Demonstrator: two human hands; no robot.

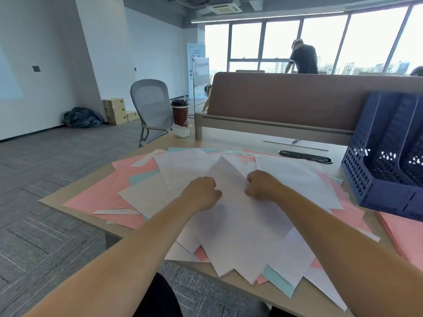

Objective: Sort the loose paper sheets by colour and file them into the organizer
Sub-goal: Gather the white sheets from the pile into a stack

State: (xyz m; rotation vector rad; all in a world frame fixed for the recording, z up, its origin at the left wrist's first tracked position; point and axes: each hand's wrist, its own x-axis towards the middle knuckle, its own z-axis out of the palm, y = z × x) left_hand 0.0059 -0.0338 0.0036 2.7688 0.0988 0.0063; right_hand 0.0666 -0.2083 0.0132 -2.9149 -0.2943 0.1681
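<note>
Hands: left hand and right hand are set close together at mid-frame, fingers curled tight at opposite edges of the top white sheet. The pinch itself is hidden under the knuckles, but the sheet is judged to be held by both.

Task items: the white sheet lies on a fanned heap mixed with pink sheets and pale blue sheets. The organizer, dark blue and perforated, stands at the right edge of the frame, and its slots look unfilled.

Risks, as judged:
- Several whites are overlapped, so more than one could be lifted together, or a coloured sheet dragged along beneath.
- Sheets overhang the desk edge at lower centre and could be pulled onto the floor by any sideways tug.
- A tight two-fisted grip could crease the paper.

Surface: a pale wood desk is backed by a brown partition, with a paper cup at its far left corner.

Room: an office with grey carpet. A mesh chair and cardboard boxes are seen at centre left. At upper right, a person stands by the windows.
</note>
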